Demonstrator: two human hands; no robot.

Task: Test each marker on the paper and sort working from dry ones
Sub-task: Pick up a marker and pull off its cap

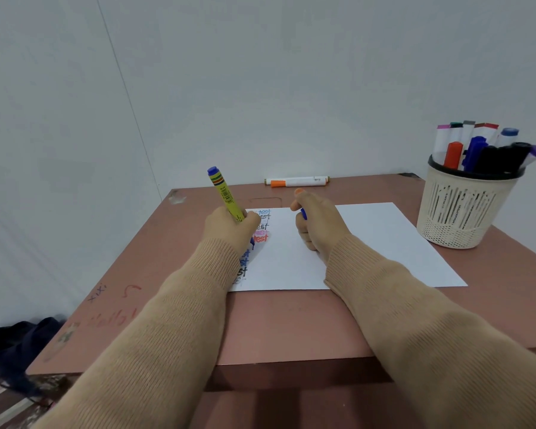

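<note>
Tabletop (143, 258) margin left of paper (369, 243)

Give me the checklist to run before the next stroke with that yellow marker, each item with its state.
1. Grip on the yellow marker by the left hand: ok.
2. Tip bare: ok, blue shows under the hand. Tip touching the paper: cannot tell.
3. The blue cap held in the right hand: ok.
4. Bare paper beside the test words: ok.
5. Working and dry piles set: cannot tell. The basket holds markers, and one orange-capped marker lies apart at the far edge of the table.
</note>
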